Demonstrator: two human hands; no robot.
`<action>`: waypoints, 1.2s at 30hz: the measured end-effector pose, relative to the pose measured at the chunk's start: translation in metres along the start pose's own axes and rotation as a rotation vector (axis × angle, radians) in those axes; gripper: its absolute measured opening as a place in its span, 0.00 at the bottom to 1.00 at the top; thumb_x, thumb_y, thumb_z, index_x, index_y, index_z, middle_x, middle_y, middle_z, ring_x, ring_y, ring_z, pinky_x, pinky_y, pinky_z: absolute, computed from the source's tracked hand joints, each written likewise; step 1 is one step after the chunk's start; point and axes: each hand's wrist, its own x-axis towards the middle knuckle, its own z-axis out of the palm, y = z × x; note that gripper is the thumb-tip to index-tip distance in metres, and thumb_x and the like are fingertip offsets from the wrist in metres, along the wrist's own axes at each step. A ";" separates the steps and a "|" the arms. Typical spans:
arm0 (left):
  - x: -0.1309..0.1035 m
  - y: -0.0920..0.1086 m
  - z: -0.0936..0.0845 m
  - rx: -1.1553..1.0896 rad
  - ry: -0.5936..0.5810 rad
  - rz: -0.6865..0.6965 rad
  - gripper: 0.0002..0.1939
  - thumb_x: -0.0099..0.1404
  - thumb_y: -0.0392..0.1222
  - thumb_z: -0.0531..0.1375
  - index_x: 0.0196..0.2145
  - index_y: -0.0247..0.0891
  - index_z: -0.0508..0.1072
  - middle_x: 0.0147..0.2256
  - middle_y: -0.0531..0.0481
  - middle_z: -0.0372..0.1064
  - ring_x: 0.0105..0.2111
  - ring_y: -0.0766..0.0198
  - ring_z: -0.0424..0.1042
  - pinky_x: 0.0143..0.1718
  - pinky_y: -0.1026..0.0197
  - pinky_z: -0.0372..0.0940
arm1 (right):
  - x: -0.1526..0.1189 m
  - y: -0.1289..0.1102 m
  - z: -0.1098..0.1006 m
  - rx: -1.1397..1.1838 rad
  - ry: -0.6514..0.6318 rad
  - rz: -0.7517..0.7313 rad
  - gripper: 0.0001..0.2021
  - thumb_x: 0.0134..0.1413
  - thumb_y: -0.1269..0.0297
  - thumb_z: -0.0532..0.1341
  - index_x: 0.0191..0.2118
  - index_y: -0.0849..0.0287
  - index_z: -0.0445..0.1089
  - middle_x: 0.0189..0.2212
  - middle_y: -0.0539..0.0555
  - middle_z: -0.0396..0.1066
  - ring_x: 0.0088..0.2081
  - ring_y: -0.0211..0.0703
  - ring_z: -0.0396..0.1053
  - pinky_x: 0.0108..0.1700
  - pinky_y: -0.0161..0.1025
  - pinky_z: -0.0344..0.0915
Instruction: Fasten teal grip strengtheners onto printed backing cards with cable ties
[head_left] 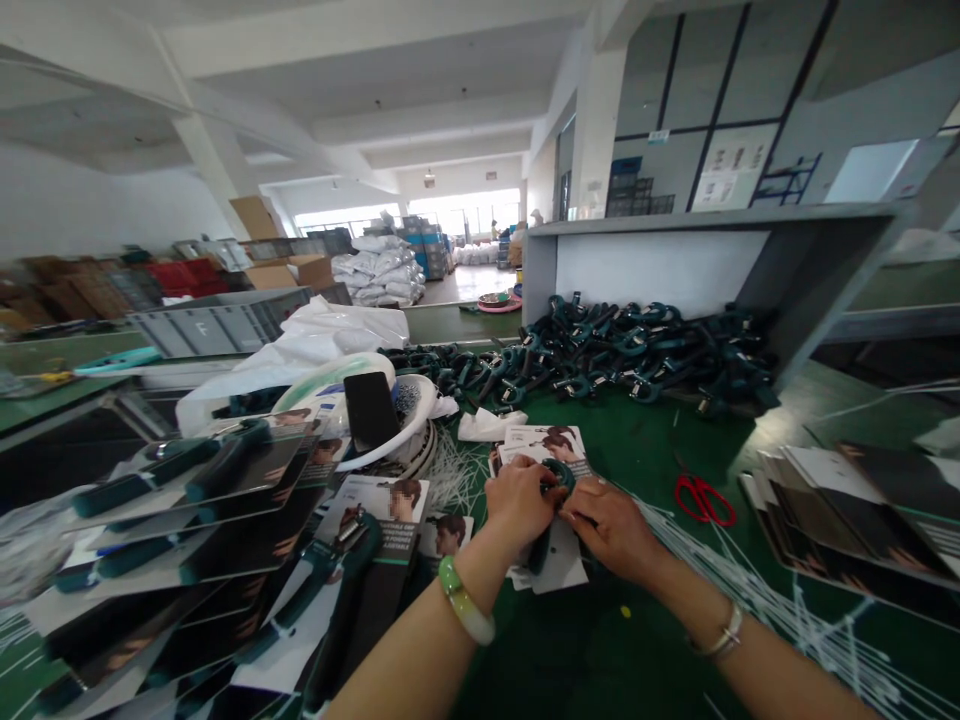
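Observation:
Both hands meet over a printed card (pixel 562 572) on the green table. My left hand (pixel 521 500), with a green bangle at the wrist, has its fingers closed on a dark green hand grip (pixel 556 474) that lies on the card. Close against it on the right, my right hand (pixel 611 525) has thumb and fingers pinched together; what they hold is too small to make out. More printed cards (pixel 566 443) show behind the hands. Part of the grip is hidden by the fingers.
Stacked cards with grips (pixel 225 490) fill the left. A heap of grips (pixel 637 350) lies behind, before a grey shelf (pixel 817 300). Red scissors (pixel 705 500), white ties (pixel 757 590) and piled cards (pixel 840 500) are right. A black phone (pixel 371 412) rests on a white tub (pixel 420 410).

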 end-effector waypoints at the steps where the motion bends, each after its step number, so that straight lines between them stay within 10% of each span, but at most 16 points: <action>1: 0.000 0.000 0.000 0.001 -0.006 0.005 0.11 0.57 0.49 0.57 0.35 0.47 0.76 0.41 0.49 0.69 0.41 0.55 0.69 0.37 0.57 0.62 | -0.001 -0.001 -0.004 -0.012 -0.042 -0.010 0.12 0.56 0.66 0.50 0.27 0.58 0.68 0.29 0.55 0.68 0.33 0.41 0.64 0.35 0.37 0.59; 8: -0.018 -0.005 -0.006 -0.070 0.122 0.152 0.08 0.57 0.49 0.58 0.31 0.46 0.75 0.40 0.50 0.68 0.43 0.56 0.65 0.45 0.52 0.58 | -0.037 -0.017 -0.031 -0.053 -0.199 0.253 0.23 0.45 0.59 0.61 0.49 0.56 0.61 0.32 0.53 0.69 0.31 0.44 0.67 0.31 0.37 0.60; 15: -0.052 -0.008 -0.011 0.020 -0.092 0.377 0.11 0.49 0.43 0.63 0.34 0.50 0.74 0.46 0.50 0.64 0.48 0.48 0.59 0.53 0.33 0.42 | -0.050 -0.026 -0.014 -0.064 -0.118 0.277 0.14 0.46 0.70 0.55 0.42 0.58 0.66 0.30 0.54 0.69 0.31 0.43 0.67 0.33 0.38 0.61; 22: -0.046 -0.016 -0.007 -0.165 -0.120 0.456 0.07 0.50 0.45 0.64 0.29 0.43 0.74 0.46 0.49 0.65 0.50 0.52 0.59 0.52 0.47 0.53 | -0.051 -0.028 -0.013 -0.092 0.011 0.356 0.11 0.46 0.67 0.56 0.39 0.59 0.67 0.27 0.53 0.69 0.29 0.42 0.67 0.29 0.37 0.62; 30: -0.041 -0.020 0.010 -0.387 0.054 0.211 0.04 0.53 0.42 0.64 0.28 0.41 0.76 0.39 0.51 0.71 0.40 0.62 0.68 0.44 0.59 0.61 | -0.041 -0.034 -0.013 -0.062 0.074 0.115 0.15 0.55 0.64 0.55 0.48 0.56 0.66 0.39 0.57 0.69 0.41 0.45 0.67 0.41 0.42 0.64; 36: -0.047 -0.018 0.002 -0.246 0.074 0.154 0.06 0.54 0.42 0.62 0.31 0.44 0.76 0.41 0.51 0.71 0.43 0.58 0.67 0.48 0.52 0.58 | -0.016 -0.039 0.004 0.102 0.146 0.087 0.10 0.58 0.64 0.52 0.35 0.58 0.71 0.32 0.54 0.70 0.36 0.42 0.67 0.39 0.39 0.63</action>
